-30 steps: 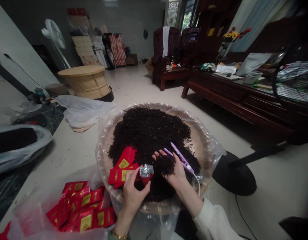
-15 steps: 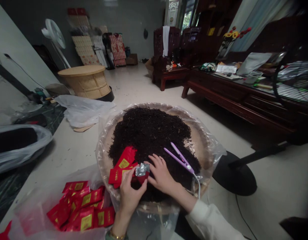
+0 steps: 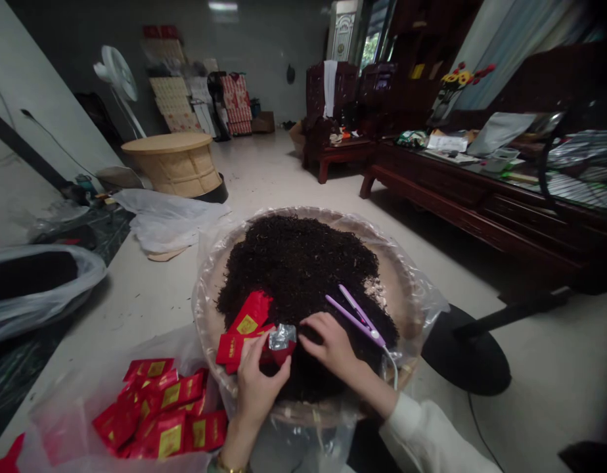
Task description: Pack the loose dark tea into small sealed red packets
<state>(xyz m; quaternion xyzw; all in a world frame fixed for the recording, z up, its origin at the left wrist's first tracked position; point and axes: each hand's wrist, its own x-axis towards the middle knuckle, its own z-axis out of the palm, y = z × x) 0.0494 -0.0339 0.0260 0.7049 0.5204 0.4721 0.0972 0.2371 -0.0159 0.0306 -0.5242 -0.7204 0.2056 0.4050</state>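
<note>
A round basket lined with clear plastic (image 3: 212, 289) holds a big heap of dark loose tea leaves (image 3: 303, 269). My left hand (image 3: 257, 387) grips a small red foil pouch (image 3: 282, 343) whose silver mouth gapes upward at the heap's near edge. My right hand (image 3: 333, 345) lies on the tea just right of the pouch, fingers curled into the leaves. Several empty red pouches (image 3: 244, 325) lie on the tea to the left. A purple clamp tool (image 3: 355, 314) rests on the heap beside my right hand.
Several red pouches (image 3: 160, 414) lie in a clear bag at lower left. A bag of dark tea (image 3: 32, 282) sits far left. A fan base (image 3: 466, 351) stands right of the basket. A long dark wooden table (image 3: 481, 190) lines the right side.
My right hand drew back from the heap toward the pouch and curled its fingers into the tea. The left hand kept hold of the pouch. The view tilted slightly.
</note>
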